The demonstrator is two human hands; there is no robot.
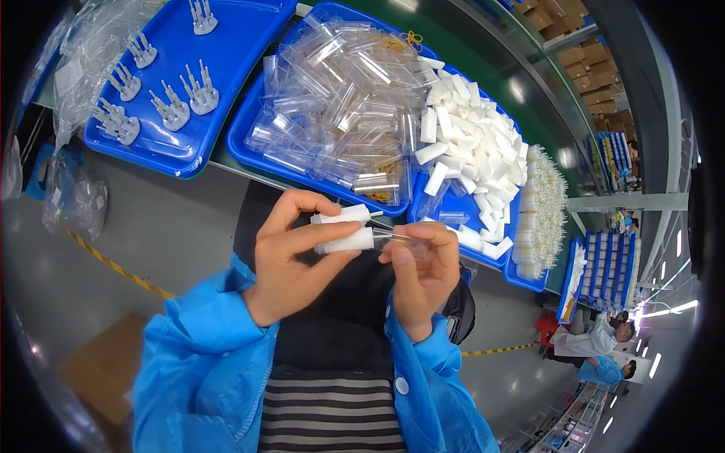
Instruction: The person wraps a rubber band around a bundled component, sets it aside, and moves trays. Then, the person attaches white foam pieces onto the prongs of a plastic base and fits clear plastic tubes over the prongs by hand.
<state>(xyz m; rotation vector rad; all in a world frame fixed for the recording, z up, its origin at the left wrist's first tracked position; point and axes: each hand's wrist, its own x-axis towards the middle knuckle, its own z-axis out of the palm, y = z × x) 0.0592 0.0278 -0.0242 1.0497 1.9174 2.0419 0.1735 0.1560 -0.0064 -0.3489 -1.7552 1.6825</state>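
My left hand (pixel 287 260) is closed on two white plastic tube-shaped pieces (pixel 352 240), one above the other, pinched between thumb and fingers. Thin, pale stems stick out from their right ends. My right hand (pixel 423 275) pinches a small clear plastic tube (pixel 408 241) at the right end of the lower white piece, around or beside its stem; which of these I cannot tell. Both hands are held in front of my body, just short of the blue trays. Behind them lies a heap of clear plastic tubes (pixel 343 90), with loose white caps (pixel 464 140) to its right.
The left blue tray (pixel 155 155) carries several pale pronged clusters (pixel 202 92) standing upright. Many thin, bristly white pieces (pixel 540 215) stand packed at the right. Plastic bags (pixel 87 57) lie far left. Two people (pixel 596 355) are off at the right, beyond a yellow-black floor line (pixel 498 349).
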